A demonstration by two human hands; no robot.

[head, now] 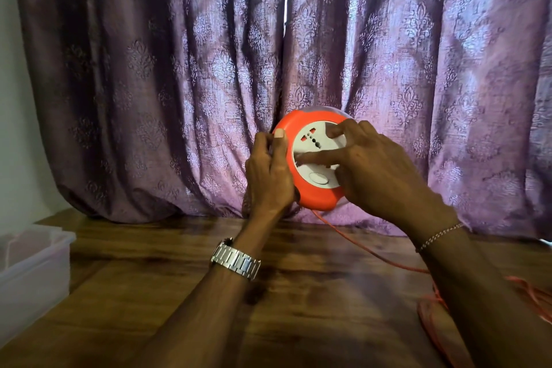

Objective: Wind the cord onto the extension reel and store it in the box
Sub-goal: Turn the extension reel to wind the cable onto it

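- Orange plastic extension reel [313, 158] is held up off the wooden tabletop [185, 293], in front of the purple curtain [149, 69], with its white socket face turned toward the person.
- Winding looks to be the step in hand: an orange cord [370, 251] leaves the bottom of the reel and runs down to the right, ending in a loose pile on the tabletop at the near right edge, partly hidden by the right forearm.
- Left hand [268, 170] grips the reel's left rim, thumb over the front edge and fingers curled behind it, steadying the housing.
- Right hand [367, 164] lies on the white face, fingers bent, one fingertip pressing near the centre and another near the top; it appears set to turn the face.
- Next, I judge, the right hand must rotate the face round and round while the left keeps the body from turning, until the slack is drawn in.
- Clear plastic box [33, 266] waits at the far left of the tabletop, well apart from the reel; storing is not yet begun.
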